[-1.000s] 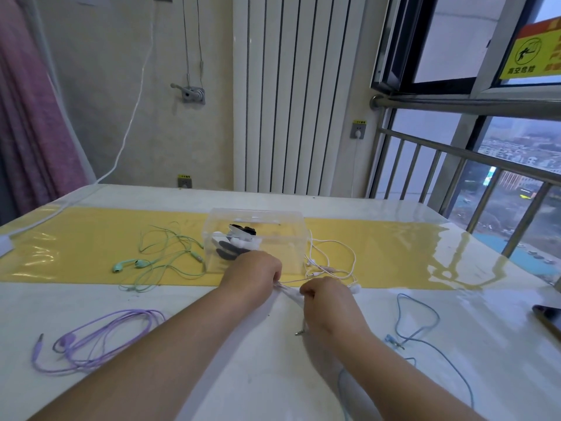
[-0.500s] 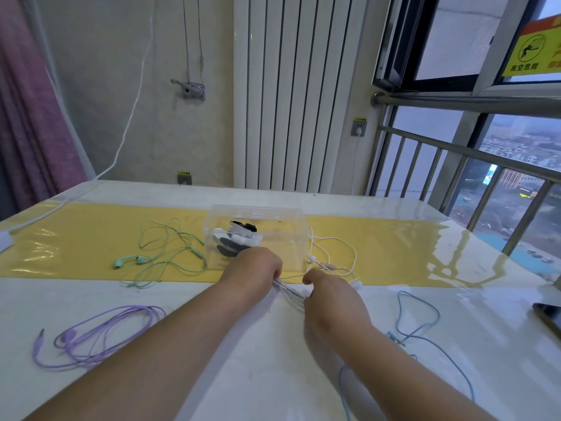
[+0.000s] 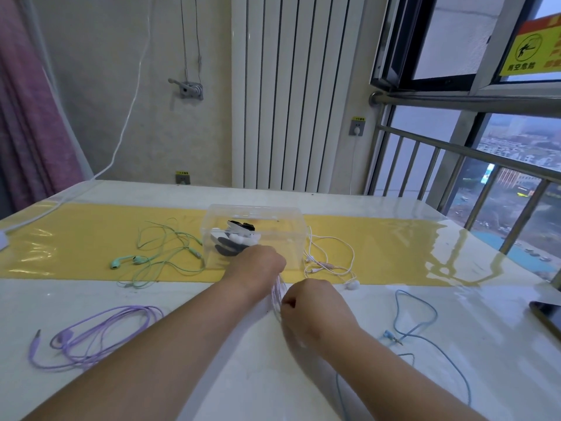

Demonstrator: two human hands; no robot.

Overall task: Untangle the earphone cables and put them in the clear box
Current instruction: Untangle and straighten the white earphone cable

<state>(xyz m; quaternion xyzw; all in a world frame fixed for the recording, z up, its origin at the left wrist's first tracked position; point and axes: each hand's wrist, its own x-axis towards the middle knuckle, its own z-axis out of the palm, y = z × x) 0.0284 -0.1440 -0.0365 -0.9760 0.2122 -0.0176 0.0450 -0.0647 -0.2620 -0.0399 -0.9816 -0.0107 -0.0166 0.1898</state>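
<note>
A bundle of thin white earphone cable strands is held just in front of the clear box, above the white table. Its long axis runs from far to near, almost straight toward the camera. The far end is gripped by the left hand with fingers curled down over it. The near end is enclosed by the right hand, which is closed into a fist around the strands.

The box stands on a yellow runner, and black and white earphones are seen inside it. The left hand is placed directly before the box's front wall. Mint-green earphones are spread left of the box, and purple earphones are coiled nearer on the left. Loose white earphones lie just right of the box; whether these are joined to the held bundle cannot be told. A blue cable is looped right of the right hand, and a phone's corner is cut off at the right edge. A white radiator is mounted behind the table.

Compared with half a second ago, the right hand has been drawn leftward, closer to the left hand, so the strands are now stretched more steeply than before. The jack seen hanging a second ago is no longer visible.
</note>
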